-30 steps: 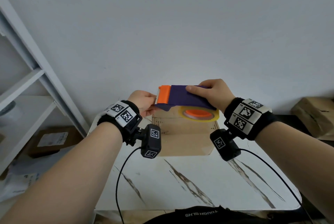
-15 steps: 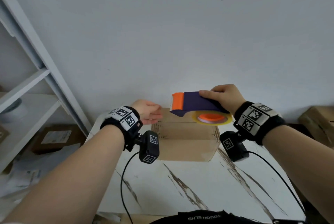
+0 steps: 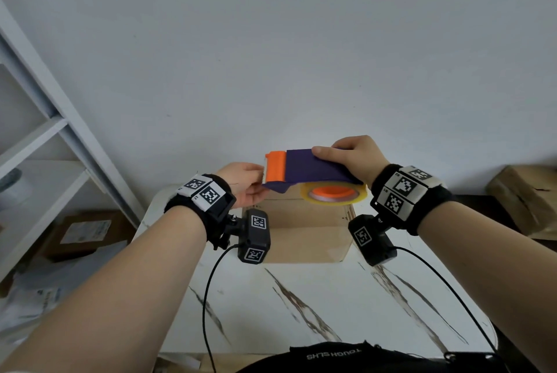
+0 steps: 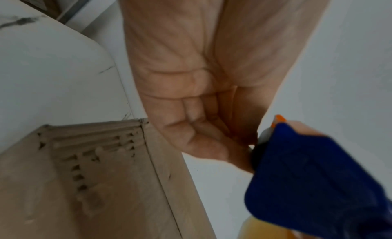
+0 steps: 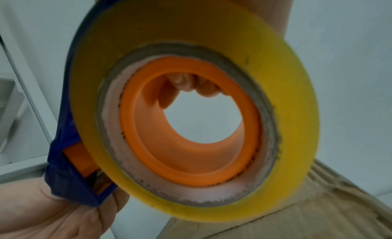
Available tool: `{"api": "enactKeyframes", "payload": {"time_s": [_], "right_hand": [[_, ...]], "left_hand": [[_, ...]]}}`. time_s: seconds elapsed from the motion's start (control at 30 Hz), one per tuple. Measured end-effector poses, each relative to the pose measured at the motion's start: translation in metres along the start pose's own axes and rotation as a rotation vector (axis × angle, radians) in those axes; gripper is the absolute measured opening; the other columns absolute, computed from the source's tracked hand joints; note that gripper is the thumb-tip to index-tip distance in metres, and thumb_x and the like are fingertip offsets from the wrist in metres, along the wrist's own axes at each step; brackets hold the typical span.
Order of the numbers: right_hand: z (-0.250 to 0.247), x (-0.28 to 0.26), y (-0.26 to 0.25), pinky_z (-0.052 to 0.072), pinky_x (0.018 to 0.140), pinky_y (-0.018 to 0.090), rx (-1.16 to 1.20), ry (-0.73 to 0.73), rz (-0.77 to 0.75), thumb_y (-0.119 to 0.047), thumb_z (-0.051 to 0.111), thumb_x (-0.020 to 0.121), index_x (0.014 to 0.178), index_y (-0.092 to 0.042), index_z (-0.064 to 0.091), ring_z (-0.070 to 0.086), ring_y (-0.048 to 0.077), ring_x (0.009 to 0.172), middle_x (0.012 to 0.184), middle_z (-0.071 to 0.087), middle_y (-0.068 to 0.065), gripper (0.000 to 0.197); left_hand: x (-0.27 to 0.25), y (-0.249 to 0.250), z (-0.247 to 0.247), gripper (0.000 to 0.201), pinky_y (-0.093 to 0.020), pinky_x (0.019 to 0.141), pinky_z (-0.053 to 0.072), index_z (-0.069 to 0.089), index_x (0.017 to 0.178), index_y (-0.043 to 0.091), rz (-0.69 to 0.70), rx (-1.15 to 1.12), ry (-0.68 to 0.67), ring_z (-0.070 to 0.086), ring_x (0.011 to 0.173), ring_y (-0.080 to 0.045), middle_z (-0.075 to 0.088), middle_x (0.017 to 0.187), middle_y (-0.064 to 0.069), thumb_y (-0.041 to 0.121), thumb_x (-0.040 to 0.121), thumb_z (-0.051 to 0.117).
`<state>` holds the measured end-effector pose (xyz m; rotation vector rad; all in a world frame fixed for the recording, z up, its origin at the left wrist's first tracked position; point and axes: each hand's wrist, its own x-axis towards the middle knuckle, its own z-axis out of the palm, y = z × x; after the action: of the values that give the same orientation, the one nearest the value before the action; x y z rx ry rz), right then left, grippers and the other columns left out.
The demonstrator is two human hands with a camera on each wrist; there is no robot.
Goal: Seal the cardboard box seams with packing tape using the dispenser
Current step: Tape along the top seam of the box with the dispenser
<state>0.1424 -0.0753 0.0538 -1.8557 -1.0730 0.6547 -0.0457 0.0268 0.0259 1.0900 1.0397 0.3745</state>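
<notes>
A purple tape dispenser (image 3: 310,166) with an orange cutter (image 3: 275,169) and a yellow tape roll (image 3: 334,193) hangs above a closed cardboard box (image 3: 307,231). My right hand (image 3: 351,155) grips the dispenser's body from the top right. My left hand (image 3: 247,187) is at the cutter end, where its fingers (image 4: 203,142) and thumb pinch the tape end at the dispenser's nose (image 4: 297,167). In the right wrist view the roll (image 5: 191,108) fills the picture, with the left hand (image 5: 63,214) under the purple nose. The tape strip itself is hard to make out.
The box stands at the far side of a white marble table (image 3: 301,312), close to a grey wall. A white shelf unit (image 3: 45,137) stands at the left, with parcels (image 3: 84,231) on the floor below. A brown package (image 3: 527,201) lies at the right.
Half a second ago my left hand was apart from the dispenser. Now hand and cutter end have come together, as they were a second ago.
</notes>
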Motion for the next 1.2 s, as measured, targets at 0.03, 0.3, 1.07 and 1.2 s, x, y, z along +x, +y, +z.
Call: {"api": "enactKeyframes", "payload": {"time_s": [0.03,0.3,1.07,1.2], "right_hand": [[0.0,-0.001,-0.001,0.03,0.039,0.011,-0.001,-0.005,-0.003,-0.038,0.074,0.075,0.053,-0.014,0.057,0.04,0.002,0.036,0.044,0.044,-0.006,0.037],[0.001,-0.009,-0.006,0.036,0.051,0.02,-0.033,-0.044,-0.037,-0.038,0.071,0.078,0.062,-0.012,0.061,0.048,0.013,0.053,0.056,0.051,0.0,0.033],[-0.003,0.013,-0.001,0.047,0.078,0.031,-0.463,-0.082,0.015,-0.045,0.065,0.08,0.082,-0.013,0.072,0.058,0.019,0.087,0.086,0.066,0.002,0.032],[0.006,0.014,-0.001,0.043,0.062,0.026,-0.47,-0.01,0.011,-0.042,0.066,0.079,0.075,-0.01,0.072,0.056,0.018,0.079,0.078,0.065,0.003,0.032]], "left_hand": [[0.001,-0.001,0.0,0.037,-0.019,0.046,0.053,0.047,0.13,0.003,0.007,0.01,0.014,0.061,0.064,-0.012,0.062,0.08,-0.007,0.003,0.093,0.049],[0.002,0.007,-0.01,0.013,-0.012,0.043,0.048,0.062,0.099,0.001,0.142,0.101,0.125,0.059,0.05,-0.006,0.063,0.054,0.0,0.004,0.093,0.051],[0.017,-0.055,-0.098,0.013,-0.017,0.059,0.052,0.063,0.08,0.01,0.046,0.133,0.384,0.056,0.065,-0.012,0.059,0.072,-0.005,0.013,0.076,0.076],[0.024,-0.055,-0.094,0.019,-0.019,0.065,0.05,0.058,0.078,0.012,0.042,0.135,0.442,0.054,0.071,-0.011,0.056,0.08,-0.004,0.013,0.075,0.077]]}}
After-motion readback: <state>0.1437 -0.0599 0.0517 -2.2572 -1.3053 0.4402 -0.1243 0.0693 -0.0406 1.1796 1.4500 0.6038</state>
